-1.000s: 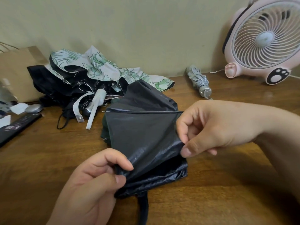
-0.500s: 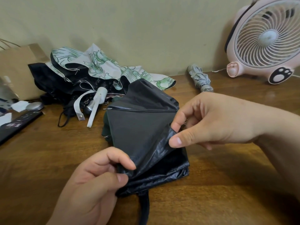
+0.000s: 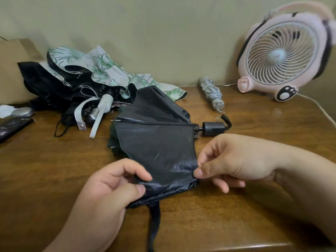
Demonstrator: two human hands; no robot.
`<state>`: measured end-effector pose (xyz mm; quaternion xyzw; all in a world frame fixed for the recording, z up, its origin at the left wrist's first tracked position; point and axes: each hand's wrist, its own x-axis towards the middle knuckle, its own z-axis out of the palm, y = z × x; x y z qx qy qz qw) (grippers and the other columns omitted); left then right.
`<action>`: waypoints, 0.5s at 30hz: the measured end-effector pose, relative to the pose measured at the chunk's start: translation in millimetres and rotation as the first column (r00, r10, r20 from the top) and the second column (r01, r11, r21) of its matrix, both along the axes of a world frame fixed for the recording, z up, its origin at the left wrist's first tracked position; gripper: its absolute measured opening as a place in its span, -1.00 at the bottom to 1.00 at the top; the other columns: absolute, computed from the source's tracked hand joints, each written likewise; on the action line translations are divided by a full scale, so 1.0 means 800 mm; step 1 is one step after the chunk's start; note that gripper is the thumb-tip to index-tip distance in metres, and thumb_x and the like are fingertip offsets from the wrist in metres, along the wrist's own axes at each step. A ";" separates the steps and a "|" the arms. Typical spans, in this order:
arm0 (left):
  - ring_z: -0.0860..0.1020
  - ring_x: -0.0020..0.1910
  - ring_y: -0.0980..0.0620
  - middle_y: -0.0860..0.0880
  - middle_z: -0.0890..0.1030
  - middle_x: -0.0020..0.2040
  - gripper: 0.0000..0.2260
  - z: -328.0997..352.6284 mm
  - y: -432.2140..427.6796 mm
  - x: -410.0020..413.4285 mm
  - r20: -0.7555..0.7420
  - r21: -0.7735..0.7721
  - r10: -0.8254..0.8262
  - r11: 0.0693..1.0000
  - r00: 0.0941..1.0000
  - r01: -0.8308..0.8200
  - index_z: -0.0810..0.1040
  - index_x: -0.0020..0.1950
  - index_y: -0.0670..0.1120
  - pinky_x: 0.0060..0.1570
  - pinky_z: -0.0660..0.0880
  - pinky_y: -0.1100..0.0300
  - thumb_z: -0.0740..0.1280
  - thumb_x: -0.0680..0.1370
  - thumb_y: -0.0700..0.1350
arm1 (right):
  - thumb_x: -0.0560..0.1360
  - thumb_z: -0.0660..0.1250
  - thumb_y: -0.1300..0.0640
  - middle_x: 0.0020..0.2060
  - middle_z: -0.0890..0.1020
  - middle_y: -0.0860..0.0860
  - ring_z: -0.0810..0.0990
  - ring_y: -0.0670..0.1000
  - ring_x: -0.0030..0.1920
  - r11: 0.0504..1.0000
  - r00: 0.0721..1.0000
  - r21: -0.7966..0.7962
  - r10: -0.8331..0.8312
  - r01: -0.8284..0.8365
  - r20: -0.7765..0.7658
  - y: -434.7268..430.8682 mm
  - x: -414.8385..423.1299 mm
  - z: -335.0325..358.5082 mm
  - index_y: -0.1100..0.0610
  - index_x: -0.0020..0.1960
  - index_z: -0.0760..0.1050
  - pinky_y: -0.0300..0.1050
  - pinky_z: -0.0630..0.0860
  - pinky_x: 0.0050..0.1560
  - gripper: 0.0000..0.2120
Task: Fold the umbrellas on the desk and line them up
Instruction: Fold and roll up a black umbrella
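A black umbrella lies collapsed and half spread on the wooden desk, its black handle pointing right. My left hand pinches the near left corner of its fabric panel. My right hand pinches the near right corner between thumb and forefinger. The closing strap hangs toward me. A white umbrella with green flowers lies unfolded at the back left over another black one. A folded grey umbrella lies by the wall.
A pink desk fan stands at the back right, its cord running along the right edge. A brown paper bag, a silver oval object and a dark flat item sit at the far left.
My right hand slid down the fabric edge toward me, uncovering the black handle. The panel is stretched flatter between both hands. My left hand has kept its pinch.
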<state>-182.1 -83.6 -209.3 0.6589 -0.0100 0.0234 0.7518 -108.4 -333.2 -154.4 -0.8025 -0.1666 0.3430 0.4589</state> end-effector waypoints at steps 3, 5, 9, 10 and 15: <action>0.53 -0.24 -0.02 -0.09 0.58 -0.32 -0.86 0.003 -0.001 -0.007 0.020 0.157 -0.010 0.988 1.000 0.007 0.69 -0.27 -0.06 -0.09 0.45 0.06 0.48 0.20 -0.19 | 0.49 0.47 0.18 -0.52 0.51 0.10 0.29 -0.06 -0.62 0.988 0.992 0.098 -0.118 0.122 -0.048 -0.009 -0.017 -0.017 0.21 -0.21 0.57 -0.29 0.18 -0.59 -0.85; 0.52 -0.34 0.11 0.03 0.59 -0.37 -0.86 0.007 0.000 -0.012 0.028 0.326 -0.009 0.945 1.000 -0.001 0.71 -0.24 0.02 -0.22 0.45 0.26 0.51 0.38 -0.23 | 0.48 0.47 0.16 -0.51 0.49 0.12 0.29 -0.04 -0.60 0.975 0.983 0.129 -0.178 0.182 -0.040 -0.009 -0.022 -0.023 0.23 -0.18 0.57 -0.28 0.19 -0.58 -0.84; 0.62 -0.25 0.15 0.13 0.67 -0.27 -0.86 0.023 0.001 -0.021 0.034 0.688 0.037 0.724 0.999 -0.051 0.67 -0.17 0.30 -0.23 0.54 0.22 0.45 0.49 0.02 | 0.53 0.45 0.17 -0.49 0.51 0.16 0.31 0.00 -0.55 0.958 0.963 0.130 -0.263 0.254 0.057 0.002 -0.029 -0.028 0.18 -0.25 0.56 -0.25 0.23 -0.56 -0.80; 0.62 -0.25 0.12 0.12 0.65 -0.29 -0.97 0.030 0.000 -0.021 0.039 0.764 0.047 0.643 0.998 -0.060 0.66 -0.17 0.29 -0.22 0.58 0.15 0.43 0.47 0.15 | 0.54 0.44 0.17 -0.48 0.52 0.16 0.32 0.00 -0.55 0.956 0.957 0.121 -0.277 0.266 0.084 0.005 -0.031 -0.028 0.19 -0.24 0.57 -0.26 0.25 -0.55 -0.79; 0.49 -0.04 0.14 0.20 0.53 -0.13 -0.74 0.068 0.000 0.032 0.494 0.856 -0.229 0.297 0.839 -0.423 0.55 -0.14 0.13 0.03 0.50 0.08 0.26 0.55 0.27 | 0.56 0.44 0.12 -0.47 0.58 0.15 0.36 0.01 -0.53 0.939 0.923 0.069 -0.343 0.336 0.177 0.015 -0.040 -0.033 0.19 -0.23 0.60 -0.25 0.31 -0.50 -0.78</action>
